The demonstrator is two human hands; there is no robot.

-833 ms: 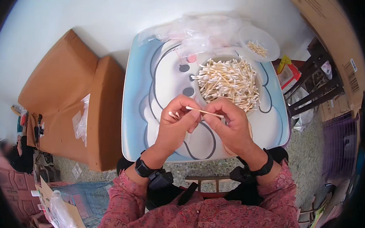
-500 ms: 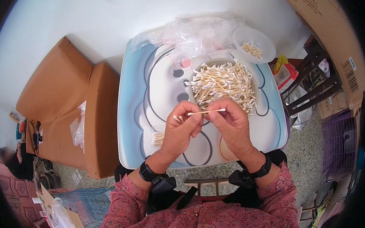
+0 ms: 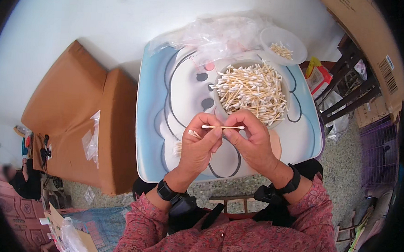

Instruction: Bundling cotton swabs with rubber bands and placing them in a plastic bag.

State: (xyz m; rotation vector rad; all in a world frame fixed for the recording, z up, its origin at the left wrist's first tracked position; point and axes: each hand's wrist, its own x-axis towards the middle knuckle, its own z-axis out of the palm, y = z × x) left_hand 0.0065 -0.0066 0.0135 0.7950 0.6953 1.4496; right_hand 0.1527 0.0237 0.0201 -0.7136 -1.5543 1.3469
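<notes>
Between my two hands a single cotton swab (image 3: 223,127) lies level, its white tips pointing left and right. My left hand (image 3: 198,142) pinches its left part between thumb and forefinger, while a few more swabs (image 3: 194,134) stick out from its curled fingers. The right part is pinched by my right hand (image 3: 251,140). Just beyond my hands stands a round bowl (image 3: 219,107) heaped with loose cotton swabs (image 3: 254,90). A small bundle of swabs (image 3: 178,148) lies on the table, partly hidden behind my left hand.
The small table (image 3: 154,123) has a blue and white cartoon top. Clear plastic bags (image 3: 211,37) lie along its far edge, beside a translucent bowl (image 3: 295,44) with some swabs. A brown box-like piece (image 3: 70,119) stands left; a dark chair (image 3: 352,95) is at right. Another person (image 3: 25,180) appears far left.
The swab between my hands has gone from slightly tilted to level, and my hands have drawn a little closer together. The whole view has shifted slightly.
</notes>
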